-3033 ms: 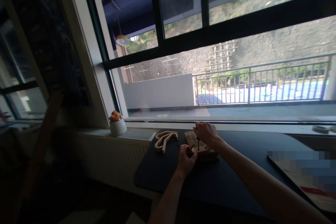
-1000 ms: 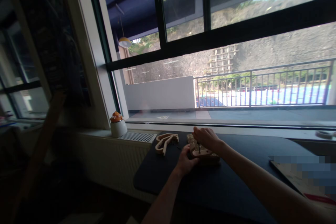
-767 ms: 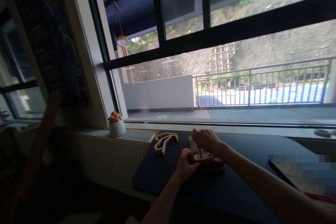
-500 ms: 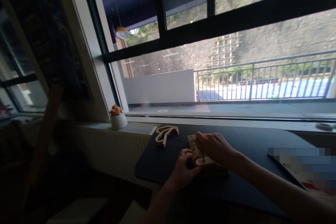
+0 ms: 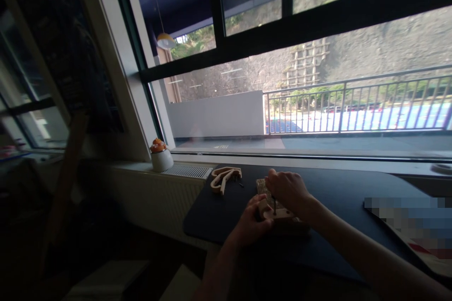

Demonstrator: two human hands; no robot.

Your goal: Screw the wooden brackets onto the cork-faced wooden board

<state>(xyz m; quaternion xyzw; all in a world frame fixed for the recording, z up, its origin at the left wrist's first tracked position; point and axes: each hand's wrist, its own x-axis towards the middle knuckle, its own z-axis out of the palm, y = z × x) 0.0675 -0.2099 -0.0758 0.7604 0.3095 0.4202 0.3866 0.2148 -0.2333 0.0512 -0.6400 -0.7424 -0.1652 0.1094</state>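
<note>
A small wooden assembly [image 5: 278, 214] lies on a dark mat [image 5: 339, 193] on the desk below the window. My left hand [image 5: 251, 224] is closed on its near left end. Above the piece, my right hand [image 5: 287, 188] is closed round a thin dark tool [image 5: 274, 206] that stands upright with its tip on the wood. A curved wooden cut-out part [image 5: 224, 177] lies on the mat to the left, apart from both hands.
A white cup with an orange lid [image 5: 160, 155] stands on the sill beside a vent grille [image 5: 186, 171]. A printed sheet [image 5: 420, 240] lies at the right, and a small round thing [image 5: 441, 168] rests far right on the sill. Large window panes rise behind the desk.
The view has shifted slightly, so the desk sits a little lower in frame. Both hands stay on the wooden assembly, and the right hand keeps the tool upright.
</note>
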